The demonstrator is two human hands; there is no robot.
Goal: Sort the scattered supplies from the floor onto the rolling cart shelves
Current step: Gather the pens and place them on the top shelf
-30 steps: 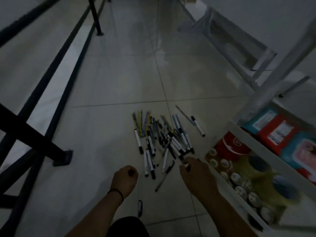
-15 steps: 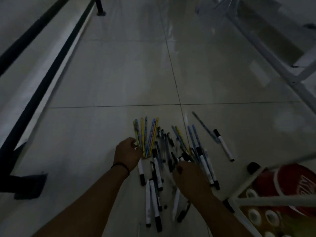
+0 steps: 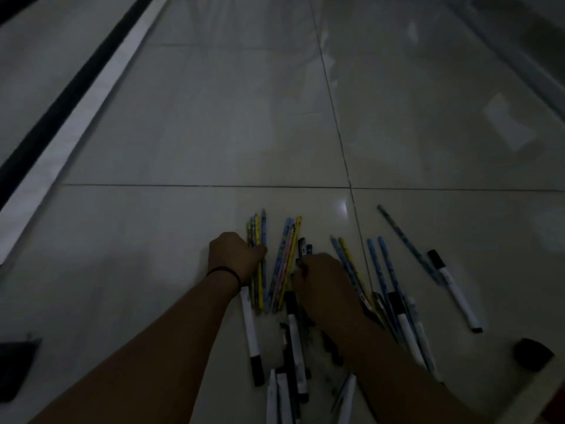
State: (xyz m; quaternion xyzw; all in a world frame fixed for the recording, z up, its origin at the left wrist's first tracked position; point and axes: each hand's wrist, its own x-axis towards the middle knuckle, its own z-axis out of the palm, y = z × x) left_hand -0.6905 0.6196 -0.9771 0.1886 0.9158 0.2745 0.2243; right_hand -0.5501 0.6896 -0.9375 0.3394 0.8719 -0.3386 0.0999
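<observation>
Reaching down to the floor pile, your left hand (image 3: pixel 234 255) curls round a small bunch of thin yellow and blue pencils (image 3: pixel 258 240), thumb side against them, while your right hand (image 3: pixel 321 281) sits knuckles-up on the dark pens in the middle of the heap; whether its fingers pinch anything you cannot tell from this angle. The pile lies directly ahead of and under both hands, long axes running mostly away from you, fanned slightly to the right. A second fan of blue and yellow pencils (image 3: pixel 286 261) lies between the two hands, about equally near each. White markers with black caps (image 3: pixel 251 332) lie nearer you, beside the forearms; one white marker (image 3: pixel 455 290) and a long blue pencil (image 3: pixel 403 237) lie apart to the right. The surface is glossy pale tile floor (image 3: pixel 198 117), dim, with grout lines. A black rounded part (image 3: pixel 532 353) shows at lower right, likely belonging to the cart.
</observation>
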